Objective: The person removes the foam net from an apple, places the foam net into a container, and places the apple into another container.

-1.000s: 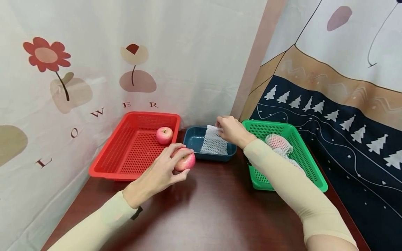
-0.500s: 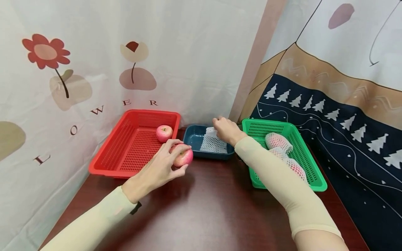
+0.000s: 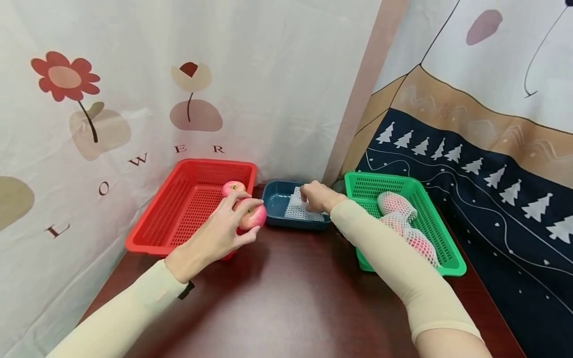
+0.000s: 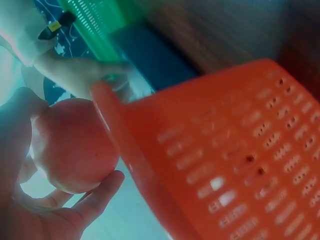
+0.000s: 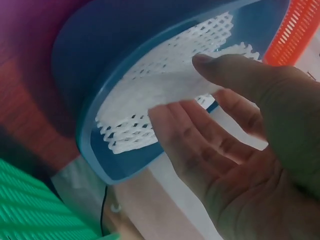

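Observation:
My left hand (image 3: 218, 226) grips a pink-red apple (image 3: 253, 218), thumb on one side and fingers curved over the other. In the left wrist view this apple (image 4: 75, 145) overlaps the rim of the red basket (image 4: 165, 115). My right hand (image 3: 320, 196) reaches over the dark blue tray (image 3: 275, 199), where white foam fruit nets (image 3: 299, 211) lie. The right wrist view shows the thumb and fingers apart, fingertips right at the nets (image 5: 145, 95). A second apple (image 3: 233, 187) sits in the red basket, partly hidden by my left hand.
The green basket (image 3: 427, 211) on the right holds apples in foam nets (image 3: 396, 205). The red basket (image 3: 179, 214) stands on the left, with the blue tray between the two. All rest on a dark brown table (image 3: 295, 298), with printed curtains (image 3: 277, 89) behind.
My left hand has shifted left with the apple, closer to the red basket. My right hand has moved slightly left and come down lower over the nets.

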Tool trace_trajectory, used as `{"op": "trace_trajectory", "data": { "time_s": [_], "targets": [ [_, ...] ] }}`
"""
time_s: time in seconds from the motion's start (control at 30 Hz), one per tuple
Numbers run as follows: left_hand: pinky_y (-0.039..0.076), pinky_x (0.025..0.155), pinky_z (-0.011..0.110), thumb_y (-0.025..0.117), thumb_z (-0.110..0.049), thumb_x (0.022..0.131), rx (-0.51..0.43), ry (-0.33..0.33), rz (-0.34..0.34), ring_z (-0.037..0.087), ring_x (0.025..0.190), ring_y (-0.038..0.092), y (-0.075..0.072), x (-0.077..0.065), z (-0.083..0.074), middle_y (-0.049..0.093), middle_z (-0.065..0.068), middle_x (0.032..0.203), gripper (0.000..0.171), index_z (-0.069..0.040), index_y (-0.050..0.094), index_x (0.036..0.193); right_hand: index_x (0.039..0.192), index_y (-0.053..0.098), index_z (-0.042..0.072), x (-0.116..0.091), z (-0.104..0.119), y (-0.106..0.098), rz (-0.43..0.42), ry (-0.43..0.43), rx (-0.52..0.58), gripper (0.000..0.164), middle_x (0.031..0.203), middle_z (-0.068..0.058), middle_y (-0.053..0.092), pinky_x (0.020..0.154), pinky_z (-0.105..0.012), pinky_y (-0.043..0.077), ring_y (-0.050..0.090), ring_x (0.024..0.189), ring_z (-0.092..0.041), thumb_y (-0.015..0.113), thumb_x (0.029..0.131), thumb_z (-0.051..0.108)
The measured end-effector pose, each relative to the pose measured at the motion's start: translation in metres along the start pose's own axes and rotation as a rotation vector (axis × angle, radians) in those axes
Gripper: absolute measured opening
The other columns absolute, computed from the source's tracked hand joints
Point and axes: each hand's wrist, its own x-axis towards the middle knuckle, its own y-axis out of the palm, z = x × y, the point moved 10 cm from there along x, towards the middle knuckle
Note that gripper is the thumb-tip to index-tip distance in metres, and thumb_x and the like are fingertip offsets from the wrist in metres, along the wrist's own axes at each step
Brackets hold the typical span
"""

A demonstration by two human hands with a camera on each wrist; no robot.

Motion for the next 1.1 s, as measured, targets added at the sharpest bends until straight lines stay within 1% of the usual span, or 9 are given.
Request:
{"op": "trace_trajectory", "data": {
  "time_s": [0.07, 0.3, 0.43, 0.63, 0.83, 0.87, 0.97, 1.07, 1.1],
  "targets": [
    [0.071, 0.104, 0.053, 0.095, -0.026, 0.093, 0.002, -0.015, 0.007, 0.036, 0.134, 0.065, -0.002, 0.0, 0.005, 0.062, 0.019, 0.149, 0.064, -0.012, 0.07, 0.151, 0.127, 0.079, 0.007, 0.005, -0.003, 0.008, 0.006, -0.032, -0.015, 0.021, 0.132, -0.016, 0.08, 0.1, -0.048, 0.067, 0.077, 0.113, -0.03, 0.081, 0.106, 0.01],
    [0.072, 0.1, 0.054, 0.097, -0.026, 0.092, 0.009, -0.066, 0.051, 0.037, 0.134, 0.066, -0.002, -0.001, 0.017, 0.058, 0.018, 0.155, 0.07, -0.012, 0.068, 0.154, 0.124, 0.082, 0.021, 0.072, -0.062, 0.076, 0.055, -0.053, 0.012, 0.025, 0.131, -0.005, 0.082, 0.097, -0.045, 0.068, 0.077, 0.109, -0.021, 0.09, 0.1, 0.024],
    [0.072, 0.102, 0.054, 0.097, -0.025, 0.092, 0.0, -0.091, 0.065, 0.036, 0.14, 0.063, -0.004, -0.001, 0.022, 0.057, 0.016, 0.158, 0.07, -0.012, 0.068, 0.154, 0.128, 0.082, 0.023, 0.084, -0.073, 0.095, 0.095, -0.048, 0.01, 0.028, 0.132, -0.004, 0.08, 0.098, -0.041, 0.068, 0.076, 0.11, -0.019, 0.09, 0.102, 0.03],
    [0.071, 0.104, 0.055, 0.099, -0.023, 0.091, 0.005, -0.103, 0.076, 0.036, 0.141, 0.063, -0.008, -0.001, 0.029, 0.055, 0.016, 0.162, 0.072, -0.012, 0.067, 0.154, 0.137, 0.083, 0.017, 0.074, -0.059, 0.096, 0.134, -0.058, -0.029, 0.031, 0.137, -0.006, 0.082, 0.102, -0.041, 0.068, 0.077, 0.111, -0.016, 0.077, 0.111, 0.033],
    [0.07, 0.104, 0.055, 0.097, -0.022, 0.093, 0.022, -0.116, 0.067, 0.037, 0.132, 0.067, -0.012, 0.001, 0.035, 0.059, 0.017, 0.156, 0.068, -0.012, 0.068, 0.154, 0.122, 0.087, 0.019, 0.057, -0.044, 0.089, 0.145, -0.036, 0.039, 0.037, 0.112, 0.0, 0.085, 0.092, -0.039, 0.066, 0.077, 0.093, -0.013, 0.064, 0.119, 0.047],
    [0.071, 0.103, 0.055, 0.097, -0.022, 0.093, 0.023, -0.129, 0.071, 0.037, 0.132, 0.067, -0.012, 0.001, 0.037, 0.059, 0.017, 0.156, 0.069, -0.013, 0.067, 0.154, 0.122, 0.086, 0.017, 0.047, -0.036, 0.082, 0.141, -0.029, 0.046, 0.04, 0.11, -0.002, 0.084, 0.094, -0.04, 0.066, 0.077, 0.095, -0.015, 0.061, 0.12, 0.048],
    [0.071, 0.101, 0.056, 0.097, -0.021, 0.092, 0.026, -0.173, 0.09, 0.037, 0.131, 0.067, -0.011, 0.001, 0.045, 0.059, 0.018, 0.154, 0.072, -0.015, 0.065, 0.157, 0.119, 0.084, 0.016, 0.041, -0.035, 0.081, 0.137, -0.001, 0.095, 0.047, 0.108, -0.004, 0.084, 0.099, -0.041, 0.064, 0.077, 0.101, -0.018, 0.058, 0.121, 0.055],
    [0.072, 0.098, 0.056, 0.097, -0.021, 0.093, 0.028, -0.215, 0.109, 0.037, 0.129, 0.066, -0.009, 0.0, 0.053, 0.058, 0.018, 0.153, 0.075, -0.017, 0.062, 0.159, 0.124, 0.082, 0.017, 0.029, -0.03, 0.074, 0.142, 0.021, 0.089, 0.049, 0.116, -0.001, 0.082, 0.105, -0.041, 0.062, 0.075, 0.11, -0.015, 0.055, 0.121, 0.057],
    [0.072, 0.097, 0.056, 0.096, -0.02, 0.093, 0.027, -0.222, 0.112, 0.037, 0.128, 0.066, -0.009, 0.0, 0.055, 0.058, 0.018, 0.152, 0.074, -0.017, 0.062, 0.159, 0.124, 0.082, 0.018, 0.031, -0.032, 0.075, 0.154, 0.027, 0.097, 0.049, 0.118, 0.0, 0.082, 0.107, -0.041, 0.062, 0.075, 0.112, -0.015, 0.055, 0.121, 0.058]
  ]
}}
